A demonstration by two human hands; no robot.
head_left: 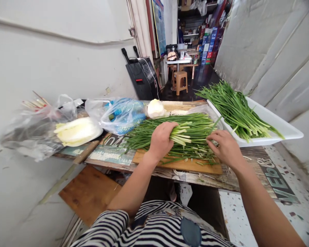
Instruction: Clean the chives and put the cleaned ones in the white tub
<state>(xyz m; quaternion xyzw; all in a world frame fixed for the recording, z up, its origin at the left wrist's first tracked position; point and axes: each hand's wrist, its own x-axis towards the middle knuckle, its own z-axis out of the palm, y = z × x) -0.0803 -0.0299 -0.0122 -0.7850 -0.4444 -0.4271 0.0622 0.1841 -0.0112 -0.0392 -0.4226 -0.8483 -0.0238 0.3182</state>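
My left hand is wrapped around a bunch of garlic chives, pale cut ends pointing right. Beneath it more loose chives lie spread over a wooden cutting board. To the right of the bunch, my right hand has its thumb and fingertips pinched together. A single green chive blade rises from those fingertips, close to the tray's edge. At the right, a white plastic tray bears a heap of long chives.
A halved napa cabbage and a knife with a wooden handle lie at the left. Behind are plastic bags and a white round vegetable. A black speaker leans against the wall; a stool stands farther back.
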